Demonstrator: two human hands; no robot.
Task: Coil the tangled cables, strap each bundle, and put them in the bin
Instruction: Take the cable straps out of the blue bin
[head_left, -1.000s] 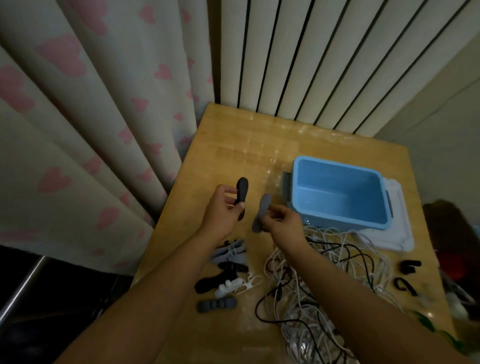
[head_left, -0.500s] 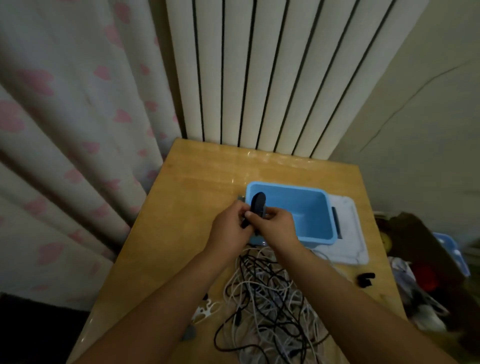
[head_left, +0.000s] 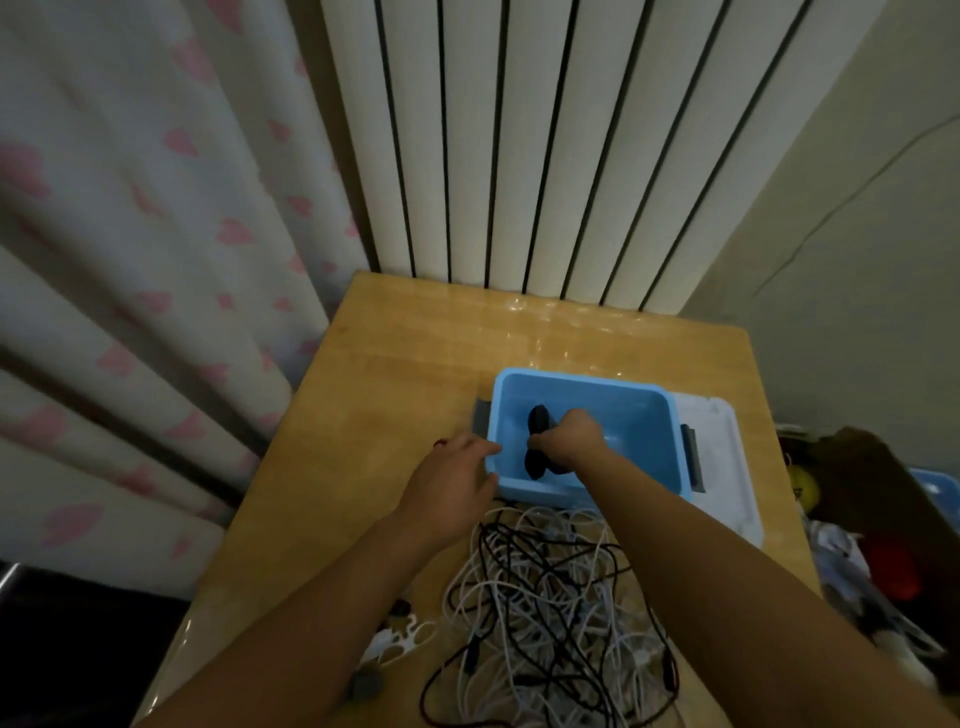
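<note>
A light blue bin (head_left: 644, 400) stands on the wooden table (head_left: 395, 353). My right hand (head_left: 569, 439) is inside the bin and grips dark cable straps (head_left: 536, 422). My left hand (head_left: 454, 480) rests against the bin's near left corner with relaxed fingers and holds nothing. A tangled heap of black and white cables (head_left: 545, 603) lies on the table just in front of the bin, between my forearms. Loose white and grey straps (head_left: 400, 642) lie by my left forearm, partly hidden by it.
A white lid (head_left: 727, 467) lies under the bin's right side. White radiator fins (head_left: 519, 156) rise behind the table, a heart-print curtain (head_left: 156, 260) hangs at the left. A cluttered brown box (head_left: 872, 519) sits off the table's right edge.
My hands separated: the right one carried the dark straps forward into the bin, the left one let go and moved to the bin's corner. The camera has tilted up.
</note>
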